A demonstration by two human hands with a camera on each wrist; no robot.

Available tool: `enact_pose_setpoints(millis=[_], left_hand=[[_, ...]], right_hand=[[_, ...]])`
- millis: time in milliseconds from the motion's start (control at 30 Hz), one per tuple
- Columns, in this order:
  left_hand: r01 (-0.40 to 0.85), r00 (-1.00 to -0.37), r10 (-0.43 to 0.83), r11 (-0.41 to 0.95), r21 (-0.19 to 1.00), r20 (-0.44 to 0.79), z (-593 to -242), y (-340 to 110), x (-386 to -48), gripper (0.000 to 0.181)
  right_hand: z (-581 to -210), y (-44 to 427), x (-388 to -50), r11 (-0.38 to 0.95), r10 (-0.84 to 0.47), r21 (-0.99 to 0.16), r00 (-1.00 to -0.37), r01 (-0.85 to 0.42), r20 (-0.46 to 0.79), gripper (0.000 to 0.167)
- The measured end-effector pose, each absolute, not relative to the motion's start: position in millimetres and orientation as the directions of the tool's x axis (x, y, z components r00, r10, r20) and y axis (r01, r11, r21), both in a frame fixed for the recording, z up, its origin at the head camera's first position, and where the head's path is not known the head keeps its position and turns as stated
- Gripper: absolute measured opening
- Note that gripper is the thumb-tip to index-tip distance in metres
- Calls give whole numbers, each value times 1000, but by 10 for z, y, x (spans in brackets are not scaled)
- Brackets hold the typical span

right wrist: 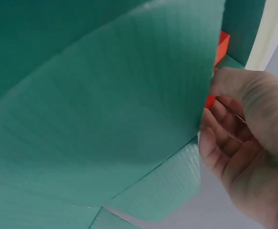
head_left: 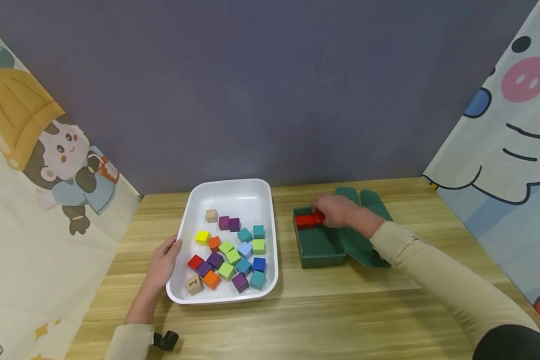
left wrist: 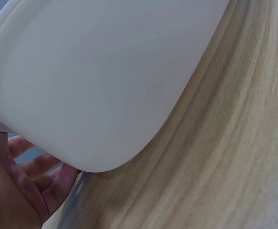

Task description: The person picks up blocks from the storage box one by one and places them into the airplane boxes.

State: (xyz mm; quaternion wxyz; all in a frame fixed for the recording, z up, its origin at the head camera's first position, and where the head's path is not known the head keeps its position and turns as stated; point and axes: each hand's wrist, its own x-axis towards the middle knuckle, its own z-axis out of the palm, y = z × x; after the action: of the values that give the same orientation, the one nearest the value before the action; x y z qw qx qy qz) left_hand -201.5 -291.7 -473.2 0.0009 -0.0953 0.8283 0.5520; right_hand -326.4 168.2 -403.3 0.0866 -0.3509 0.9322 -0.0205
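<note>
A white tray (head_left: 228, 189) holds several coloured and plain wooden cubes (head_left: 226, 271). My left hand (head_left: 164, 262) grips the tray's left rim; in the left wrist view its fingers (left wrist: 57, 188) bend against the outer wall. To the right stands an open green cardboard box (head_left: 322, 261). My right hand (head_left: 335, 210) reaches over its back part and pinches a red block (head_left: 319, 217). Beside that block, more red (head_left: 303, 222) lies along the box's back wall. The box's lid flap (right wrist: 105, 105) hides part of the red pieces in the right wrist view.
The green lid (head_left: 360, 245) lies folded out to the box's right, under my right forearm. Both stand on a wood-grain table (head_left: 297, 315). A grey panel (head_left: 279, 90) rises behind, with printed cloths (head_left: 13, 215) at both sides.
</note>
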Motion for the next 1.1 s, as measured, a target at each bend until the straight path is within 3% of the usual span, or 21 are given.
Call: enact_pose_setpoints(millis=[433, 933, 1100], left_hand=[[-142, -984, -152, 374, 916, -91, -4738, -2919, -2018, 58], [-132, -986, -147, 381, 915, -81, -4762, -2930, -2035, 57], [-134, -985, -151, 380, 915, -82, -4760, -2933, -2040, 57]], right_hand=[[-4121, 1712, -3263, 743, -669, -54, -735, -667, -115, 25], [-4189, 1692, -3292, 747, -663, -32, -739, -665, -121, 16], [-4134, 1720, -3296, 761, -648, -41, -753, -648, -120, 24]])
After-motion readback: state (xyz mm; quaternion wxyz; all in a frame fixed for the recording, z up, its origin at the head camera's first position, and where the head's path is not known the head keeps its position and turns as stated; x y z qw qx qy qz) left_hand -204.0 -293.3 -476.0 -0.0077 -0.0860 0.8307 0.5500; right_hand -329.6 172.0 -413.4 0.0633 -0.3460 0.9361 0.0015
